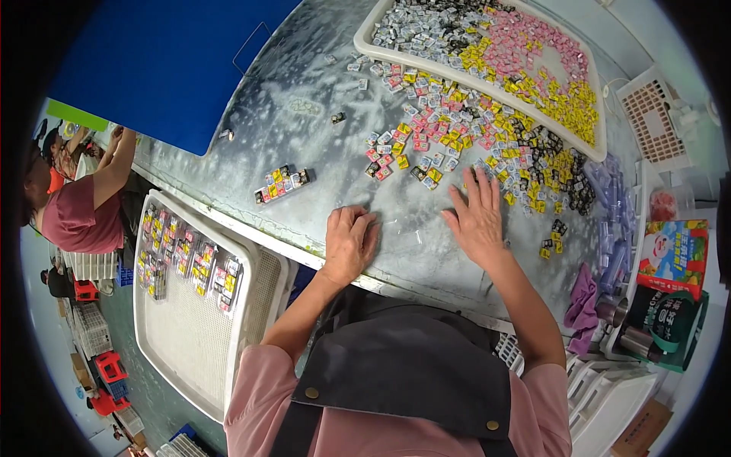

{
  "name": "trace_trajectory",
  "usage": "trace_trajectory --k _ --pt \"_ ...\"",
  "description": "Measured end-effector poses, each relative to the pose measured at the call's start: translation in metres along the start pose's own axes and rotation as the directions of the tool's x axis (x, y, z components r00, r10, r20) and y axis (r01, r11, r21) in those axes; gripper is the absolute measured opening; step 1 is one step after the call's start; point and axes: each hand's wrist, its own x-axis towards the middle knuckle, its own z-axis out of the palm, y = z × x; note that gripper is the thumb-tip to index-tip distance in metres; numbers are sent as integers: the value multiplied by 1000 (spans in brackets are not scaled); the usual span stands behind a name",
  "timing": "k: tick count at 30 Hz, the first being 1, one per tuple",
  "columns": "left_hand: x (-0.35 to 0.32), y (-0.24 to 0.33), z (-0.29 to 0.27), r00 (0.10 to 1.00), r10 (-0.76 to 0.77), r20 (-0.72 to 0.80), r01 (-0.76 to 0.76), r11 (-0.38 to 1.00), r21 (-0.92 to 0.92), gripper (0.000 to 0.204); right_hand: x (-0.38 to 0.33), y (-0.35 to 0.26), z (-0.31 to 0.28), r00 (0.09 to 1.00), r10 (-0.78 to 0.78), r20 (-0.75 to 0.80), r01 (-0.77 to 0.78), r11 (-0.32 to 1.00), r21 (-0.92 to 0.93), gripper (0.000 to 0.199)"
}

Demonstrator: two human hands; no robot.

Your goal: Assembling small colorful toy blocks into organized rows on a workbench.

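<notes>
On the grey table, a clear, see-through plastic box (405, 228) lies between my hands. My left hand (350, 242) is closed beside its left end, fingers curled in; whether they pinch the box's edge is hidden. My right hand (480, 217) is open on the other side, fingers stretched toward a loose spread of small wrapped blocks (422, 137) in pink, yellow, white and black. Its fingertips reach the near edge of that spread. Farther left stands a filled clear box (282, 184) packed with rows of the same blocks.
A white tray (365, 38) heaped with blocks sorted by colour sits at the back. Left, below the table edge, another white tray (179, 343) carries several filled boxes. Clear packaging (613, 221) and a purple cloth (582, 308) lie right. A co-worker (84, 209) works at far left.
</notes>
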Motion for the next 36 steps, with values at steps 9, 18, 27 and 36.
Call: trace_trajectory --k 9,18,27,36 --pt "0 -1 0 1000 3 2 -3 1000 5 28 -24 -16 -13 999 -12 49 9 999 47 45" --pt "-1 -2 0 1000 -2 -10 2 1000 -9 28 -19 -7 -13 999 18 -30 -13 986 165 29" --pt "1 1 -3 1000 -23 4 23 1000 -6 29 48 6 11 985 6 -172 23 986 167 25" --pt "1 -2 -1 1000 -23 3 23 1000 -14 28 63 19 16 960 -212 -185 225 973 53 12"
